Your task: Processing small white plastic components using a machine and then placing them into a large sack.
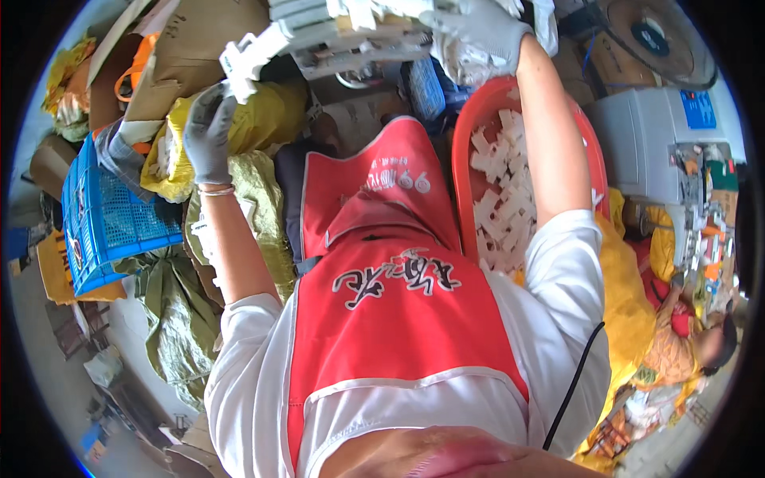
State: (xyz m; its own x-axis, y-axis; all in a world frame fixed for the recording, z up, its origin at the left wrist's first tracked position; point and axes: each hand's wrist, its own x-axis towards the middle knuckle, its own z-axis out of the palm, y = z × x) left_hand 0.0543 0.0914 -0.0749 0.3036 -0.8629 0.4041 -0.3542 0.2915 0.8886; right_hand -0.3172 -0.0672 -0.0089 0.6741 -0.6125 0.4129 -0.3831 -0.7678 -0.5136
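My left hand (209, 134), in a grey glove, is raised on the left with its fingers loosely bent and apart. Its fingertips come close to a white plastic piece (241, 70) at the left end of a heap; whether they touch it I cannot tell. White plastic pieces (358, 40) are heaped along the top edge of the view. My right hand (482, 36), also gloved in grey, reaches over the right end of that heap. Its fingers stretch leftward across the white pieces, and the fingertips are partly lost among them.
A red tub (460, 151) full of white pieces stands by my right arm. To the left are a yellow bag (271, 115), a blue plastic basket (119, 243), a green sack (171, 319) and a cardboard box (199, 40). Another person (689, 346) sits far right, near a fan (649, 36).
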